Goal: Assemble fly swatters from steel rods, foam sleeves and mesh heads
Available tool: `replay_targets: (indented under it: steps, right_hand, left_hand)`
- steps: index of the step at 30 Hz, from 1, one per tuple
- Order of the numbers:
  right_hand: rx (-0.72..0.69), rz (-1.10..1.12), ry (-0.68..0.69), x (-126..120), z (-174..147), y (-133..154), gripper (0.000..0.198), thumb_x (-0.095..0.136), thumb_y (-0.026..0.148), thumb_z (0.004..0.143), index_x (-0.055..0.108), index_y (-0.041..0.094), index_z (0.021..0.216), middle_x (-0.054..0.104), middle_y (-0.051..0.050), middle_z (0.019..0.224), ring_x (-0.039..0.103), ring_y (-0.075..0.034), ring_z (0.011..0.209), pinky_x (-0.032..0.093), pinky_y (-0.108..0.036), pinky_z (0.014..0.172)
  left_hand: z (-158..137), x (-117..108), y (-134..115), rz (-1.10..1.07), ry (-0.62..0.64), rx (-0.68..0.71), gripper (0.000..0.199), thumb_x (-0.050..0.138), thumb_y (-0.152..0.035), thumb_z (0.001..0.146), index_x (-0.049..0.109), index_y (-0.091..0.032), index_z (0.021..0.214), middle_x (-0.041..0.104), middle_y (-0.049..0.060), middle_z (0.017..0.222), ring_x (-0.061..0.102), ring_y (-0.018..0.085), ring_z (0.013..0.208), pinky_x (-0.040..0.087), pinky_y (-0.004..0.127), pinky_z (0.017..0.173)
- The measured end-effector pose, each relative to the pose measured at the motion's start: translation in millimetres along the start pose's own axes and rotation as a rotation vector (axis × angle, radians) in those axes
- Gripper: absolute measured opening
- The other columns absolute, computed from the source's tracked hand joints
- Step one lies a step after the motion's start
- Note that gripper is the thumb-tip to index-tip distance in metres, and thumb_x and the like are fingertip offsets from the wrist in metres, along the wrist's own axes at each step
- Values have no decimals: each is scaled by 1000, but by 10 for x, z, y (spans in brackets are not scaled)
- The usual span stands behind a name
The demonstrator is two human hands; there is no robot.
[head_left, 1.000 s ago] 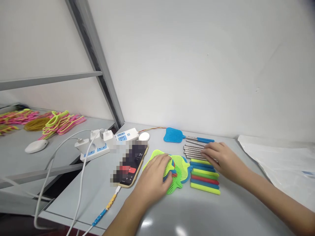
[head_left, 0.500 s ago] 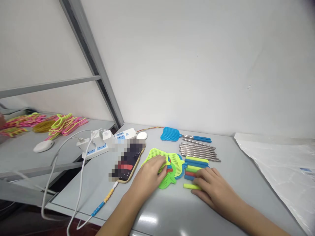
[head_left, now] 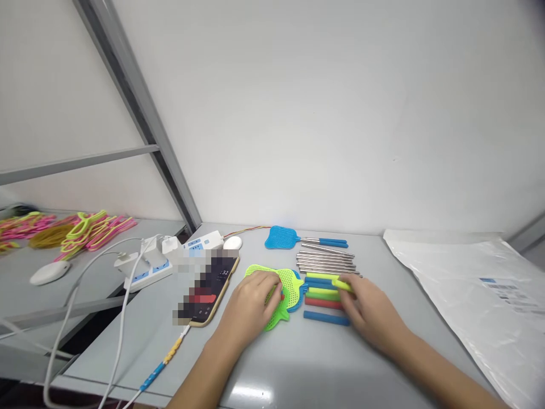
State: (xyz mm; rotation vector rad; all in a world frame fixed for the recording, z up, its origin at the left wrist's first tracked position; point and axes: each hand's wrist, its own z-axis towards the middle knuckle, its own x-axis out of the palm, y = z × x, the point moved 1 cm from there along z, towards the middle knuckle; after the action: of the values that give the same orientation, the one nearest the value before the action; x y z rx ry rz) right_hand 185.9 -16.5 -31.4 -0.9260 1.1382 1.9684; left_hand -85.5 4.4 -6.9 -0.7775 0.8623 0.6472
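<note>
At the left of the worktop (head_left: 323, 363), the phone (head_left: 215, 292) lies slantwise, its far end leaning to the right, much as it did half a second ago. Just right of it the left hand (head_left: 251, 307) still rests on the perforated swatter heads (head_left: 289, 281), its fingers bent over them; whether they pinch one, I cannot tell. A green swatter head (head_left: 279, 315) shows beside the thumb, its short neck pointing right and slightly toward the person. Behind the pile, the blue swatter (head_left: 281, 238) lies with its head to the left and its handle to the right, its long axis running across the worktop. Next come the metal rods (head_left: 326, 262), side by side, also lengthwise from left to right. In front of them is the row of coloured tubes (head_left: 319, 303), set the same way; the nearest is now a blue tube (head_left: 326, 318), apart from the red one behind it. The yellow-green tube (head_left: 343, 285), which lay in front of the row in the earlier frame, is now pinched in the fingers of the right hand (head_left: 368, 307), over the right part of the row. Its visible end points left and slightly away from the person. Farther right lies the white plastic sheet (head_left: 460, 301).
</note>
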Motion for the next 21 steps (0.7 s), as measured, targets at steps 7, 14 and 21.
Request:
replay_targets:
  steps: [7, 14, 21]
  right_hand:
    - [195, -165, 147, -286, 362, -263, 13, 46, 27, 90, 56, 23, 84, 68, -2, 83, 60, -18, 71, 34, -27, 59]
    - [277, -206, 149, -241, 819, -843, 24, 43, 31, 92, 61, 20, 81, 66, -7, 83, 60, -20, 75, 33, -26, 61]
    - [235, -121, 237, -181, 891, -1122, 26, 44, 36, 91, 66, 22, 88, 65, -6, 91, 61, -20, 81, 40, -27, 72]
  left_hand:
    - [621, -18, -544, 9, 117, 79, 21, 44, -30, 95, 60, -19, 89, 63, 6, 94, 55, 23, 94, 43, 37, 80]
    - [521, 369, -926, -126, 426, 525, 52, 71, -67, 64, 60, -20, 83, 56, 3, 95, 49, 22, 93, 40, 32, 74]
    - [405, 738, -800, 89, 282, 591, 30, 66, -46, 83, 59, -18, 78, 53, 4, 89, 47, 22, 88, 32, 33, 68]
